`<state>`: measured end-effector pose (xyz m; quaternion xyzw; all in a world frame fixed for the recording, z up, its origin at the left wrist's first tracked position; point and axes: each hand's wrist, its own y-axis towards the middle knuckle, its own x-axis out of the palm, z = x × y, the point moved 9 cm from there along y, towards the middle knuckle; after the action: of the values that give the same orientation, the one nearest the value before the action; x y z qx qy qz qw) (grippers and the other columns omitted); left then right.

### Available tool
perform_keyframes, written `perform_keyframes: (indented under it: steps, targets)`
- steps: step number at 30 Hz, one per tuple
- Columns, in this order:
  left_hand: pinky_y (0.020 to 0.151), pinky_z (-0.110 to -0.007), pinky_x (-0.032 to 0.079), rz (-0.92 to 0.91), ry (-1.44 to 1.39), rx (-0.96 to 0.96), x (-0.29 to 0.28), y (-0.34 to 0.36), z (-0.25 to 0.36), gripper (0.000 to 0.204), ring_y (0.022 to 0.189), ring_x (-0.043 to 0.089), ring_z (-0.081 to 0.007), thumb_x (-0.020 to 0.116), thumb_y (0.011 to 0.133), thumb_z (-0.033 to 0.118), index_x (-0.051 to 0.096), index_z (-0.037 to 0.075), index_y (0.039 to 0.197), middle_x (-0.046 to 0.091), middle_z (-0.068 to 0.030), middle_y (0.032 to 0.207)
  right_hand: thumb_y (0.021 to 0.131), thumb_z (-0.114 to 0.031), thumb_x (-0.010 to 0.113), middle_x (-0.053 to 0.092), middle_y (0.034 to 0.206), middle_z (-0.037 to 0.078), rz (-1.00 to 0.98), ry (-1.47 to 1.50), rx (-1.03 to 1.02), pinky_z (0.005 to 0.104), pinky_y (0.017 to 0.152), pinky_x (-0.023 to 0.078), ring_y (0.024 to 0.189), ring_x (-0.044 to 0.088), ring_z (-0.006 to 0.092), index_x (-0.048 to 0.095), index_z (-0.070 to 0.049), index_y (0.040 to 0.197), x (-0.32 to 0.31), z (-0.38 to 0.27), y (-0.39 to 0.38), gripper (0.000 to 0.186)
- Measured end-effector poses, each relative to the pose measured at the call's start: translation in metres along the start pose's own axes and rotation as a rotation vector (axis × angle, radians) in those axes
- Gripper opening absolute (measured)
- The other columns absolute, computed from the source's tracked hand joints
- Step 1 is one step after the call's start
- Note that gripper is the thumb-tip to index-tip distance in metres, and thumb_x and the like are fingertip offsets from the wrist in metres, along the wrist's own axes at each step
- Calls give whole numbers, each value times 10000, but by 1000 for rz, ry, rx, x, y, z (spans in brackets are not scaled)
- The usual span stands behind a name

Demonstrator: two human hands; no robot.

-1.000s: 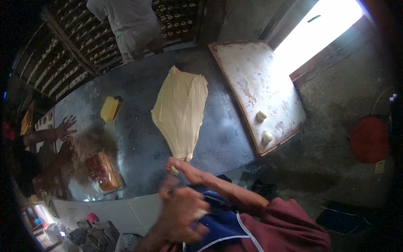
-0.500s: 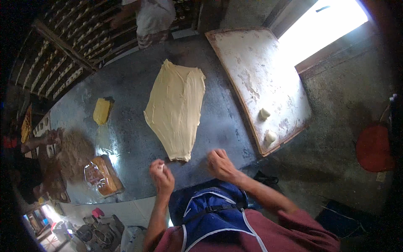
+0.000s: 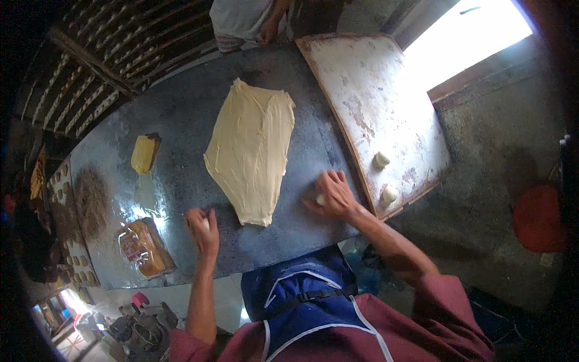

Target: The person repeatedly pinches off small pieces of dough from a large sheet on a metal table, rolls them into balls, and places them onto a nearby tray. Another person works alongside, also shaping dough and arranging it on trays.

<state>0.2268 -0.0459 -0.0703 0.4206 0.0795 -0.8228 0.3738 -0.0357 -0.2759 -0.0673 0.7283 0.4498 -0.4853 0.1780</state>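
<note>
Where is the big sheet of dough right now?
In the head view, the dough sheet lies on the table between the yellow block on its left and the pale board on its right.

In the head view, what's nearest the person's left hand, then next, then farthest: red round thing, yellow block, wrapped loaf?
From the left hand:
1. Wrapped loaf, to its left.
2. Yellow block, up and left.
3. Red round thing, far right.

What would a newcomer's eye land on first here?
First, the pale dough sheet spread across the middle of the dark table. Next, the glaring opening at upper right, past the whitish board. Then the left hand and right hand, flanking the sheet's near end, each with a pale lump.
</note>
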Motion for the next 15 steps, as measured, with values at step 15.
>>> perform_keyframes:
  steps: [15]
  targets:
    - [795, -452, 460, -83, -68, 261, 11, -71, 39, 281, 834, 567, -351, 665, 882, -8, 423, 36, 1018, 535, -162, 940, 794, -244, 772, 526, 922, 164, 220, 262, -122, 503, 838, 425, 928, 521, 372, 563, -29, 978, 47, -9, -49, 352]
